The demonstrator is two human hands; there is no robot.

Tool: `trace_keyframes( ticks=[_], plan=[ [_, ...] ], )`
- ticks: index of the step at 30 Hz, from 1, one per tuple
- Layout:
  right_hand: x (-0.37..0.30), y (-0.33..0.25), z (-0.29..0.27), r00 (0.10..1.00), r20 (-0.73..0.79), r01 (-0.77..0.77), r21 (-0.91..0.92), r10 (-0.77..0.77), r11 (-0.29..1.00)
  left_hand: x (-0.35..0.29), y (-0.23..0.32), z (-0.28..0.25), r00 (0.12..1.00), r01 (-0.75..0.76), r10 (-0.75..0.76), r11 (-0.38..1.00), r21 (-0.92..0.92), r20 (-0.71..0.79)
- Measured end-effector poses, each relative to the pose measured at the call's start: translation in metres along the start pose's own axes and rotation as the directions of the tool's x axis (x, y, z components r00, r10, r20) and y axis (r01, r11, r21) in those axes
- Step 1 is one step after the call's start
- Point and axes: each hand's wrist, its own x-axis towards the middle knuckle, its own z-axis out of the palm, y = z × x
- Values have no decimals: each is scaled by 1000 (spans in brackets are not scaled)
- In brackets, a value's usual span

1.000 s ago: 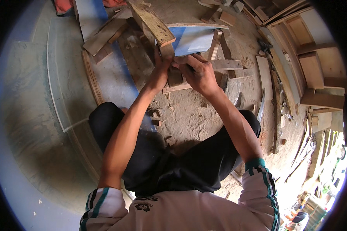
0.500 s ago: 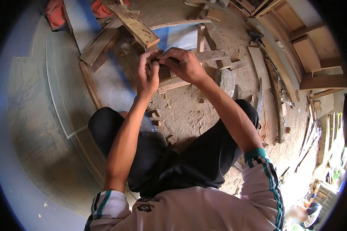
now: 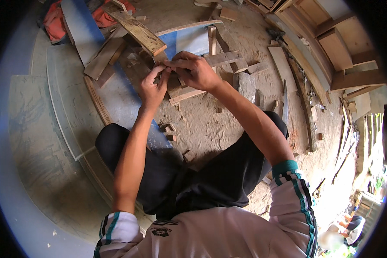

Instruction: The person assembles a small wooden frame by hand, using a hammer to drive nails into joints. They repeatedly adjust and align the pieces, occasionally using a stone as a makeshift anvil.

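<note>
My left hand (image 3: 154, 87) and my right hand (image 3: 198, 73) meet at the fingertips in front of me, both pinched closed. Whatever they hold between them is too small or too hidden to make out. Just beyond the fingers, the near end of a rough wooden plank (image 3: 142, 35) juts toward me, propped on other boards. Under and beside my right hand lies a wooden frame, with a light batten (image 3: 187, 95) on its near side and a crosspiece (image 3: 223, 58) on the right.
A blue-and-white panel (image 3: 82, 21) and loose boards (image 3: 104, 53) lie at the far left. Small wood offcuts (image 3: 171, 137) are scattered on the dirt floor. To the right are a handsaw blade (image 3: 285, 101), long planks (image 3: 303, 101) and a wooden cabinet (image 3: 337, 49). Another person (image 3: 352, 228) shows at the lower right.
My left hand's fingers have drawn in to a tighter pinch against the right fingertips. Both hands have shifted slightly left in the picture, as the whole view has moved a little.
</note>
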Motion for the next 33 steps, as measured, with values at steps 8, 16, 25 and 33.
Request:
trace_keyframes(
  ticks=[8, 16, 25, 33],
  plan=[
    [-6, 22, -35, 977, -52, -194, 192, 207, 962, -2, -5, 2, 1000, -24, 25, 998, -58, 13],
    [-144, 105, -163, 389, -735, -627, 230, 555, 745, -4, -14, 1, 985, -174, 173, 983, -65, -10],
    [-422, 181, -51, -132, -419, -919, -287, 898, -269, -3, -23, 0, 990, -125, 136, 973, -196, 45],
    [-395, 180, -70, -211, -417, -871, -329, 884, -363, 11, -7, -8, 972, 133, -51, 924, -358, 229]
  ],
)
